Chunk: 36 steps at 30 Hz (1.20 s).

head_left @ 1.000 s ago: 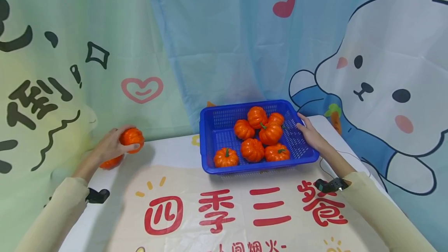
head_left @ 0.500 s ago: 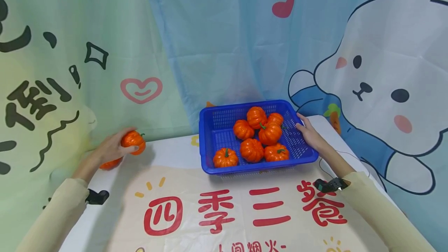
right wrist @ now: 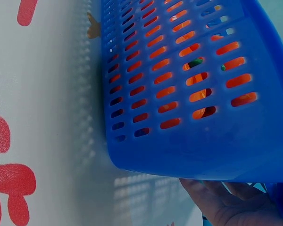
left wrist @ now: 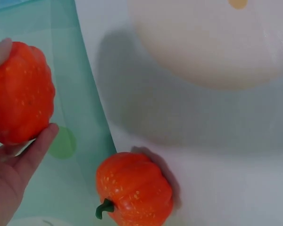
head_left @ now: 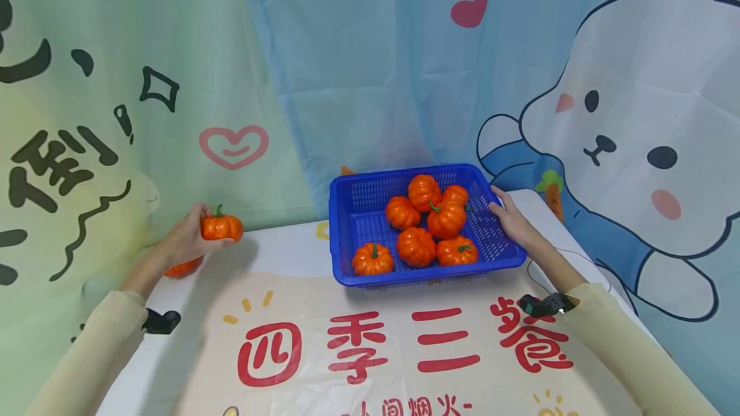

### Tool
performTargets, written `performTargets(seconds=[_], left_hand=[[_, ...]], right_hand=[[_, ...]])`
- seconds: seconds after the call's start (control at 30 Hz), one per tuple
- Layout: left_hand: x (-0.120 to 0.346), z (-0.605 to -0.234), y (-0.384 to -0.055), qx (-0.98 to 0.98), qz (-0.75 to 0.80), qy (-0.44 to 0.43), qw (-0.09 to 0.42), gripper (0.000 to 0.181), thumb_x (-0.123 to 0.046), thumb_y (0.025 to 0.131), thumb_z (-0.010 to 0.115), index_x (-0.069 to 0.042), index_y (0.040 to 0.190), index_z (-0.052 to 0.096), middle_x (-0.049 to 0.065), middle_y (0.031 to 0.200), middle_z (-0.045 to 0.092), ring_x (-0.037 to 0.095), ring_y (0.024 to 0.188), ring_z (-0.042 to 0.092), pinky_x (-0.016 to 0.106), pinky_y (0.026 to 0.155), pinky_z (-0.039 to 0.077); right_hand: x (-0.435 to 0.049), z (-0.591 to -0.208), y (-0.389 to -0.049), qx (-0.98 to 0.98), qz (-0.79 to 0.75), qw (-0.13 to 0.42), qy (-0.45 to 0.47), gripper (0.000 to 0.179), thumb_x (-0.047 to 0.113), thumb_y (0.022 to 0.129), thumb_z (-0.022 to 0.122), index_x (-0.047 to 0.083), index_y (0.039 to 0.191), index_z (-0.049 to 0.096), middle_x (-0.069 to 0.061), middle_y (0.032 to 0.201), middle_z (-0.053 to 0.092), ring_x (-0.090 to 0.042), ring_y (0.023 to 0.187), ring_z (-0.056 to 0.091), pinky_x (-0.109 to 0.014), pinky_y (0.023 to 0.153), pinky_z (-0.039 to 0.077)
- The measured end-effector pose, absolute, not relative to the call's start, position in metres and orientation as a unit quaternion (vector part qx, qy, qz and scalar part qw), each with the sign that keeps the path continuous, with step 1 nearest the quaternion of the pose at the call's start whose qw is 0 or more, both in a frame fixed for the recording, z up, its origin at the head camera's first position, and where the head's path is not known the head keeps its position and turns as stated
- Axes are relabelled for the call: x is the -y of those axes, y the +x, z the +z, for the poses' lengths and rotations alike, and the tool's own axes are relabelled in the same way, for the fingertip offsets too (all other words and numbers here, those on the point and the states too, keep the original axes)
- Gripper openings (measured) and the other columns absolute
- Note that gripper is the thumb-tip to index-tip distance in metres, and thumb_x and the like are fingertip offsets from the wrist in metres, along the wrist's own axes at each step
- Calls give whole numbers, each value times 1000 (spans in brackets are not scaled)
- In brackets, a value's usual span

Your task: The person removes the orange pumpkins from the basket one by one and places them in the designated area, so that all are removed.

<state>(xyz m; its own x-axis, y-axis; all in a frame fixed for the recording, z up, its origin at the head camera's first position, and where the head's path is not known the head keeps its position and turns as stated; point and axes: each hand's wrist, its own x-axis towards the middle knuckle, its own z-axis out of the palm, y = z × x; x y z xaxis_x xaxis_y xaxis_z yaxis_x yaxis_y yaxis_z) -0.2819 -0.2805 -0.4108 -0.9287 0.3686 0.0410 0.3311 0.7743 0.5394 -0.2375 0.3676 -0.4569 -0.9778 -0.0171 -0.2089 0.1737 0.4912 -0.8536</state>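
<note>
My left hand point(head_left: 186, 241) holds a small orange pumpkin point(head_left: 222, 228) above the table's left back corner, its green stem pointing up. In the left wrist view the fingers lie along the sides of this pumpkin point(left wrist: 26, 94). Below that hand, a second pumpkin point(left wrist: 134, 190) rests on the table near its edge; the hand partly hides it in the head view. My right hand point(head_left: 513, 220) grips the right end of a blue perforated plastic basket point(head_left: 370, 282). Several pumpkins point(head_left: 416, 247) sit inside, mostly toward the basket's middle and right. In the right wrist view, fingers point(right wrist: 217, 197) reach behind the basket's end wall.
A white table point(head_left: 277, 252) carries a printed cream cloth with red characters point(head_left: 358, 348). Printed curtains point(head_left: 358, 82) hang right behind the table's back edge and along both sides. A thin cable point(head_left: 578, 254) runs by the right forearm.
The pumpkin in my left hand has turned so its stem, hidden at first, now points upward, and the hand has rotated with it. The right hand and basket stay in place.
</note>
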Motion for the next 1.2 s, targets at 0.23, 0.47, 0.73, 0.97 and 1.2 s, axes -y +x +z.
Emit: performTargets(seconds=[0.23, 0.47, 0.73, 0.97, 1.2], left_hand=[[282, -409, -281, -940, 292, 166, 56, 62, -36, 90, 67, -2, 125, 28, 20, 108, 49, 30, 96, 50, 25, 71, 46], [278, -414, -283, -948, 276, 149, 46, 59, -27, 87, 71, 2, 117, 30, 23, 109, 46, 34, 97, 51, 30, 74, 48], [274, -420, -284, -953, 272, 135, 21, 72, -21, 83, 74, 9, 130, 29, 30, 122, 43, 42, 106, 48, 54, 88, 52], [269, -438, -281, -964, 242, 111, 18, 87, -29, 83, 75, 9, 145, 28, 36, 133, 34, 49, 114, 41, 66, 97, 41], [259, -466, -277, -962, 262, 71, 18, 97, -39, 79, 78, 1, 148, 23, 33, 140, 29, 50, 123, 36, 70, 101, 37]], right_hand=[[-369, -458, -239, -861, -498, 92, 46, 62, 40, 106, 20, 19, 156, -11, -24, 161, -7, -53, 145, 10, -71, 114, 9], [-368, -458, -237, -859, -502, 94, 45, 62, 40, 106, 19, 20, 156, -11, -25, 161, -6, -53, 144, 12, -70, 114, 10], [-368, -457, -238, -862, -497, 92, 45, 62, 41, 106, 19, 20, 156, -11, -24, 162, -7, -52, 145, 10, -71, 113, 9], [-368, -455, -239, -856, -506, 99, 46, 62, 42, 106, 19, 23, 155, -13, -23, 162, -8, -53, 144, 13, -71, 113, 11], [-368, -456, -239, -857, -504, 98, 49, 62, 41, 106, 19, 20, 156, -12, -24, 161, -7, -52, 145, 11, -70, 114, 10]])
